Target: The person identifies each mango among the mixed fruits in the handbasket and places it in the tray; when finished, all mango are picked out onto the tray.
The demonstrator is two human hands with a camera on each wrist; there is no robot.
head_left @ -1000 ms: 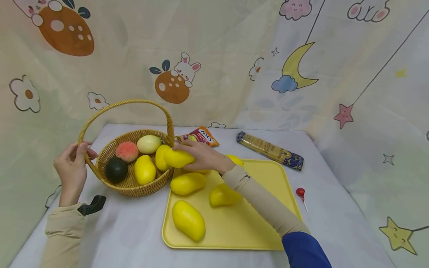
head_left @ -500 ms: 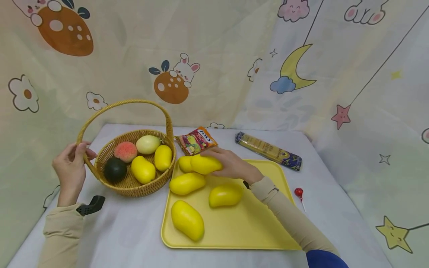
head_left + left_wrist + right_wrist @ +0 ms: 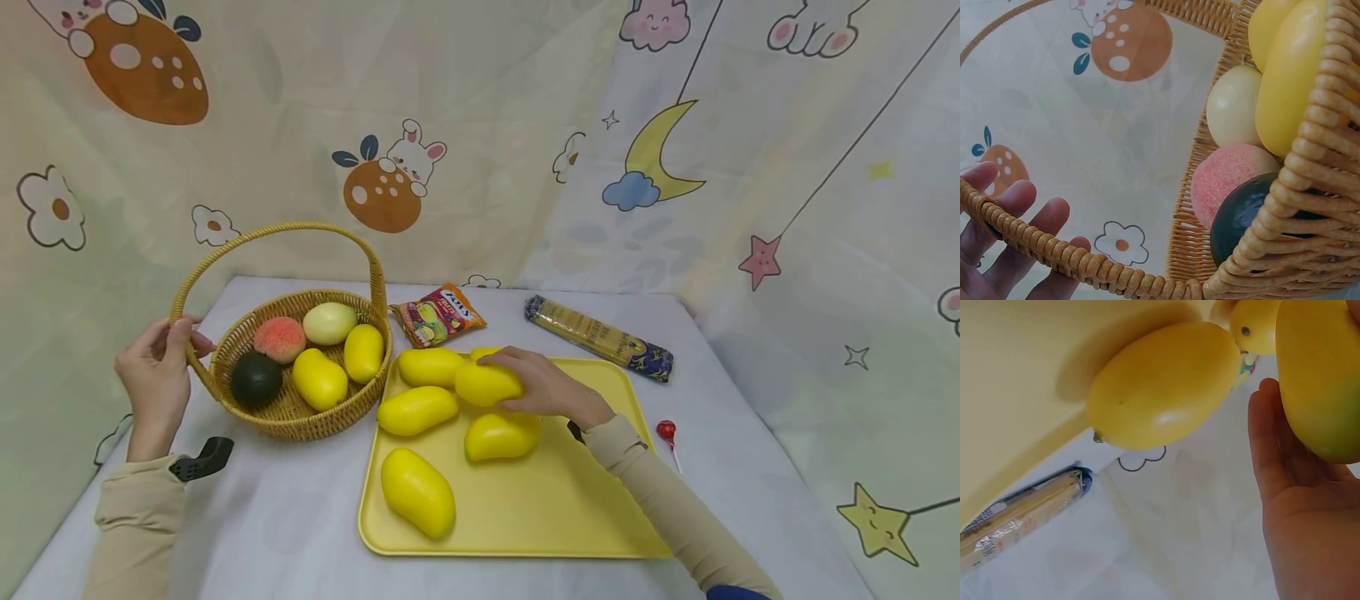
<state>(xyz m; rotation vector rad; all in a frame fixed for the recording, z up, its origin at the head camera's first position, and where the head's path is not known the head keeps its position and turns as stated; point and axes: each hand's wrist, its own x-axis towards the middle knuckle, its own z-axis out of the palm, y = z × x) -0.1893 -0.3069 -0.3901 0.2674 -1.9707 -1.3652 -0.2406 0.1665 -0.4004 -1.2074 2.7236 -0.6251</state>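
Observation:
My left hand [image 3: 157, 375] grips the handle [image 3: 180, 300] of a wicker basket [image 3: 300, 425] at its left foot; the fingers [image 3: 1047, 219] show behind the handle in the left wrist view. Inside the basket lie two yellow mangoes [image 3: 320, 380], a pink peach [image 3: 281, 339], a pale cream-green oval fruit [image 3: 330, 323] and a dark green round fruit [image 3: 257, 379]. My right hand [image 3: 551, 383] holds another mango [image 3: 1322, 375] over the yellow tray [image 3: 570, 508]. Around it on the tray are several mangoes, one at the front left [image 3: 417, 492] and one [image 3: 1166, 387] partly hidden behind the held one.
Behind the tray lie a candy bag [image 3: 438, 317] and a long clear-and-blue pack of noodles [image 3: 600, 333]. A red lollipop [image 3: 667, 432] is right of the tray. Printed cloth [image 3: 487, 167] stands close behind the white table [image 3: 285, 517].
My right hand has carried the mango from the basket's right rim rightward and down over the tray. My left hand stays on the handle, and the basket has hardly moved.

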